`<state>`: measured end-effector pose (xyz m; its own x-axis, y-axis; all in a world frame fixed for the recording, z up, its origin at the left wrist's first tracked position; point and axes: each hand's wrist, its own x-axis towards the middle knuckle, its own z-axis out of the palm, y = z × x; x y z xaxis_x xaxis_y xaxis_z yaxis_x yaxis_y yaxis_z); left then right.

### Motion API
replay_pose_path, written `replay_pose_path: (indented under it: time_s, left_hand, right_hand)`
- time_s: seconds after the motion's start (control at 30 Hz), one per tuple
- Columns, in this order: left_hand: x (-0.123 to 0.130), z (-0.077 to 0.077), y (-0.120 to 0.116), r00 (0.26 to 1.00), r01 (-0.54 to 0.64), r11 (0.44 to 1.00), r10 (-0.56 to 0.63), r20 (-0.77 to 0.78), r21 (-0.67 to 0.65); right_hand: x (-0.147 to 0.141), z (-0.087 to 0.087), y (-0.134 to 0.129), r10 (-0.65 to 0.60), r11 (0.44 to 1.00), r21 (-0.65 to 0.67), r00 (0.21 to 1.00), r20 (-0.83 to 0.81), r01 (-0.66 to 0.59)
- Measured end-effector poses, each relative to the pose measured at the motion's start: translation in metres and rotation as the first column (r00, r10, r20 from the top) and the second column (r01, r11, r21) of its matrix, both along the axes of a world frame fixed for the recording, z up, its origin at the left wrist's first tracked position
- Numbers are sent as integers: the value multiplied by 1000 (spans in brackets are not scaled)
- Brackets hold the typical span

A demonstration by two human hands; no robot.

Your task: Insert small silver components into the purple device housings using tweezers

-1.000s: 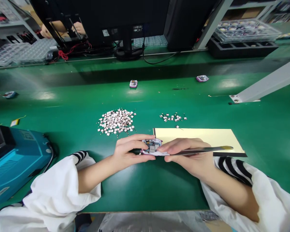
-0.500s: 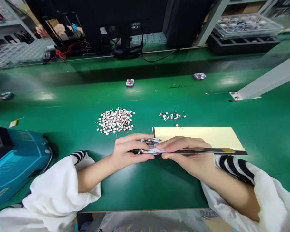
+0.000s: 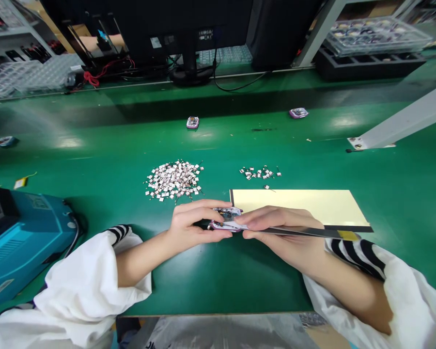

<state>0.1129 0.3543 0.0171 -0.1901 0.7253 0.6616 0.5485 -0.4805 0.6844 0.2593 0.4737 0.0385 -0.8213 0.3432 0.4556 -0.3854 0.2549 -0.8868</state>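
My left hand (image 3: 187, 224) is closed around the edges of a small electronic device (image 3: 228, 213), an open white-and-purple case with a circuit board inside. My right hand (image 3: 288, 223) grips long, flat metal tweezers (image 3: 312, 232) with yellow tape near the back end. Its fingertips rest at the device's right side, close to the board; the tool's tip is partly hidden there. Just behind the hands lies a pale yellow sheet (image 3: 298, 203) with black edges. Beyond it are a large pile of small white wired parts (image 3: 174, 179) and a smaller scatter of the same parts (image 3: 257, 173).
Similar open devices (image 3: 192, 122) lie farther back on the green table (image 3: 218, 286). A teal machine (image 3: 32, 237) stands at left. Behind are a monitor (image 3: 189, 58) and clear trays (image 3: 378, 36). A grey metal post (image 3: 403, 118) rises at right. Another person's arm (image 3: 98, 42) shows behind.
The back end of the tweezers has tilted down toward me. My left hand still holds the device in nearly the same spot. The other person's hand at the back has shifted.
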Motion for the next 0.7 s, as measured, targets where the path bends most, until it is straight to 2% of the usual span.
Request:
replay_pose_path:
  time_s: [0.7]
  left_hand:
    - [0,0,1,1000,5,1000,-4,28,-17]
  right_hand:
    - [2,3,1,34,998,62,999,-4,-34]
